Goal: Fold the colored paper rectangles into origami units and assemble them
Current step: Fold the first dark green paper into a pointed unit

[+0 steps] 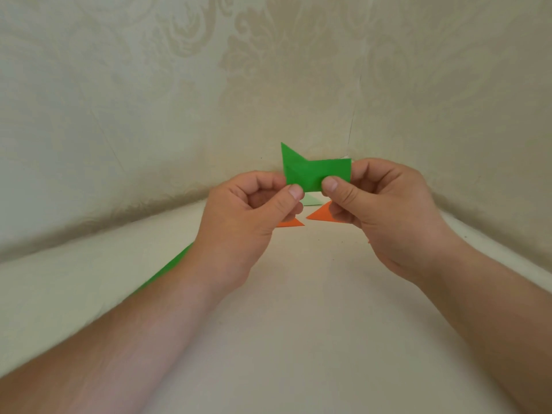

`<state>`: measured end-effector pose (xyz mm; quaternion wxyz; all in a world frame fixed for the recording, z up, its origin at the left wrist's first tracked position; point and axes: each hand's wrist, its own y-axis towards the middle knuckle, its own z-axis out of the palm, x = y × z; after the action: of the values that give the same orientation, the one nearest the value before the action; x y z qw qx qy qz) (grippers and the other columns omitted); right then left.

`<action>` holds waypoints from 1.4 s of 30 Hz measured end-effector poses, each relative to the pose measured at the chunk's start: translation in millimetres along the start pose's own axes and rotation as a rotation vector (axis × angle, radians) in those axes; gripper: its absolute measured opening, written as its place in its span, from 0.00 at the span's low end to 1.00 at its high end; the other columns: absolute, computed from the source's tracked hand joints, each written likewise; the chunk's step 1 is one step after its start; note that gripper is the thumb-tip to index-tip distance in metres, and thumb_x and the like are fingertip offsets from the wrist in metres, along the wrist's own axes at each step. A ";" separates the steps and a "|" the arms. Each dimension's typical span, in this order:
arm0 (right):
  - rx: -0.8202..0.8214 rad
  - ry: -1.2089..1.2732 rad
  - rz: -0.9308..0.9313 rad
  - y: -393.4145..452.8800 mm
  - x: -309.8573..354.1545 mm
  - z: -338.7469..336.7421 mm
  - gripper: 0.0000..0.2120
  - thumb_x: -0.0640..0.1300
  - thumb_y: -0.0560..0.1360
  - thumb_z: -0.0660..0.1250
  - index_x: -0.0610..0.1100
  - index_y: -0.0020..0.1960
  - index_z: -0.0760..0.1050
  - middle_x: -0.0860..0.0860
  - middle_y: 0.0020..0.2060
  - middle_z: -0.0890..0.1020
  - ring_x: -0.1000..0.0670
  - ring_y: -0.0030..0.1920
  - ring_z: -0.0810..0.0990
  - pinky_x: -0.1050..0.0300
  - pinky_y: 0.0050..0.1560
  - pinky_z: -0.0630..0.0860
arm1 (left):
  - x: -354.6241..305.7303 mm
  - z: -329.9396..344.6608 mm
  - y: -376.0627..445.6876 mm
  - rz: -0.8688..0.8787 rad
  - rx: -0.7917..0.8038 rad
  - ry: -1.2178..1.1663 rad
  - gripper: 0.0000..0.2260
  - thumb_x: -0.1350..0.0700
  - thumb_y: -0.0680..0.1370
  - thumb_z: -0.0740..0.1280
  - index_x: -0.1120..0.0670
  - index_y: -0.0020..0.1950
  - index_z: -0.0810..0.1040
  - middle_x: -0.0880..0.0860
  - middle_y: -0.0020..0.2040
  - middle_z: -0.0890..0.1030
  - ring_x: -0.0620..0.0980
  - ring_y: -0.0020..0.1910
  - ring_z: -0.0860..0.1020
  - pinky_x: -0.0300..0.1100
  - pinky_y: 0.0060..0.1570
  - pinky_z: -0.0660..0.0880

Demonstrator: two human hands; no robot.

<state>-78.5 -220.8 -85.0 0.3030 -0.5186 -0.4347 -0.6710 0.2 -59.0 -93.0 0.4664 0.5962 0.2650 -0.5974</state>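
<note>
Head view: left hand (254, 210) and right hand (379, 201) each pinch the green unit (313, 171) in a closed grip above orange pieces (321, 215).

Pale counter (313, 309) with paper pieces

Two orange paper triangles (291, 223) (321, 213), a pale green piece (312, 200) behind them, and a green strip (167, 270) at left.

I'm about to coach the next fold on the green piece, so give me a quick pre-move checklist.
1. Green unit held by both hands: ok, left hand and right hand each pinch its lower edge.
2. Unit lifted off the table: ok.
3. Left end folded to a point: ok.
4. Right end folded: not ok, still square.
5. Orange pieces in reach: ok, lying under the hands.
6. Crease sharpness: cannot tell.
</note>
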 end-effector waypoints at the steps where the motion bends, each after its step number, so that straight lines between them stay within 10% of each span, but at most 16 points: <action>1: -0.015 0.008 0.006 0.1 -0.7 0.1 0.07 0.41 0.70 0.76 0.40 0.43 0.80 0.48 0.33 0.83 0.51 0.31 0.79 0.57 0.38 0.80 | 0.7 0.4 0.1 -0.004 -0.003 -0.001 0.06 0.59 0.72 0.76 0.58 0.46 0.82 0.55 0.38 0.86 0.48 0.36 0.84 0.42 0.44 0.82; 19: 0.049 0.196 0.216 -0.5 7.0 -2.1 0.15 0.31 0.78 0.68 0.51 0.54 0.78 0.48 0.32 0.75 0.53 0.30 0.71 0.57 0.36 0.71 | -0.8 -3.4 -1.7 0.120 0.113 0.195 0.10 0.63 0.72 0.78 0.48 0.47 0.87 0.52 0.42 0.87 0.48 0.41 0.84 0.48 0.50 0.83; 26: 0.127 0.192 0.257 -0.7 11.1 -3.7 0.04 0.46 0.66 0.76 0.48 0.41 0.85 0.49 0.36 0.80 0.53 0.33 0.74 0.59 0.39 0.76 | 1.4 -11.6 2.8 0.323 0.021 0.470 0.08 0.55 0.74 0.77 0.41 0.46 0.87 0.45 0.45 0.83 0.45 0.44 0.81 0.39 0.47 0.77; 42: 0.077 -0.096 0.274 0.6 9.7 -8.4 0.07 0.42 0.78 0.72 0.47 0.41 0.84 0.48 0.40 0.86 0.50 0.42 0.81 0.53 0.46 0.76 | -4.0 -5.7 2.7 0.053 0.007 0.226 0.09 0.65 0.78 0.72 0.52 0.44 0.87 0.54 0.41 0.88 0.55 0.43 0.87 0.48 0.48 0.84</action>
<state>-84.3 -228.1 -76.3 0.3902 -0.5927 -0.3992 -0.5806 4.6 -54.3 -89.4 0.4472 0.6680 0.2980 -0.5147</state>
